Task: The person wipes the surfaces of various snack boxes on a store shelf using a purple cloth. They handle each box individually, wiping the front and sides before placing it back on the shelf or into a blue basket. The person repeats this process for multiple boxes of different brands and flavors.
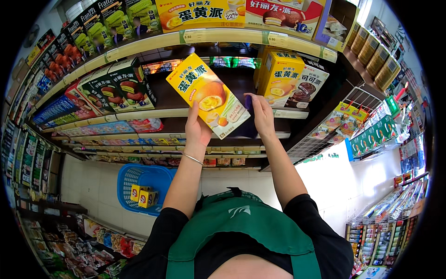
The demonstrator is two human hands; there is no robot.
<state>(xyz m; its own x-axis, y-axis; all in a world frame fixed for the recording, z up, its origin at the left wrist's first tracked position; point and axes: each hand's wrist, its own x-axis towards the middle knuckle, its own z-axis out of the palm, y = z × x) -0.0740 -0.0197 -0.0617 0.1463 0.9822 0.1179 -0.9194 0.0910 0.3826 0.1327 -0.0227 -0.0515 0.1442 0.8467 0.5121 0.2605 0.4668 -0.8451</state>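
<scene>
A yellow-and-white snack pie box (206,93) is tilted in front of the shelf, its printed front facing up. My left hand (198,129) grips its lower left edge, thumb on the front and the other fingers hidden behind. My right hand (263,118) is closed on a dark purple cloth (250,126), which hangs beside and partly behind the box's lower right side. Whether the cloth touches the box I cannot tell. Behind my hands is a dark shelf gap between green pie boxes (132,88) on the left and similar yellow boxes (278,76) on the right.
A shelf edge with price tags (200,36) runs above my hands, bearing more boxes. On the floor at left stands a blue basket (126,169) with small yellow packs (145,196) inside. A wire rack (311,135) with hanging packets is at right.
</scene>
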